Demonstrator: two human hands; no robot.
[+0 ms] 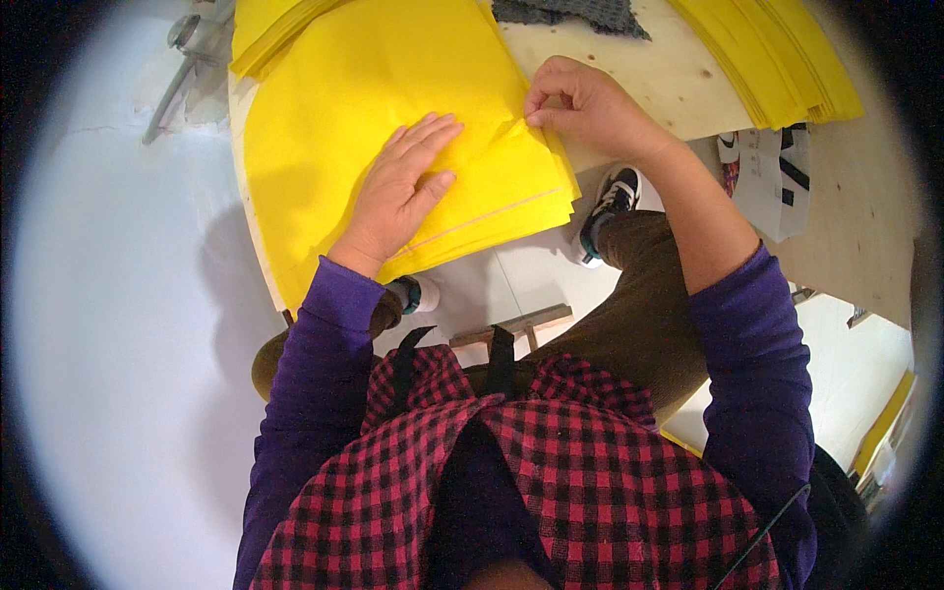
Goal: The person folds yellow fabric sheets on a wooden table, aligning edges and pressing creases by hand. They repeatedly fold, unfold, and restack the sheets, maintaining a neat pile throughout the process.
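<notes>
Find the yellow stack (413,84) at the left of the wooden table (669,59), with many thin layers at its near-right corner and a pinkish line (472,224) along the near edge. See the left hand (398,192) resting flat on the top sheet (329,128), palm down, with slightly spread fingers and outstretched thumb. See the right hand (587,103) at the right edge, with tips of thumb and forefinger pinched together, apparently on the edge of the top sheet, beside a small raised fold (509,131). Cannot tell one layer from several between those tips. Judge a single sheet light, thin and soft, probably cloth or something felt-like, limp enough to pucker under a small pull; hardly fragile, yet easy to crease. Expect little slip against skin, and perhaps some cling between layers. Expect far more weight and stiffness in the whole stack, and a risk of skewing under a push from one side. For one sheet, best take hold with fingertips at the right edge or near-right corner, with a flat palm on the middle as a brace; for the whole stack, best support from below on both sides. Note also, on the far side, a grey cloth (580,14), and at far right, another yellow pile (772,59).
</notes>
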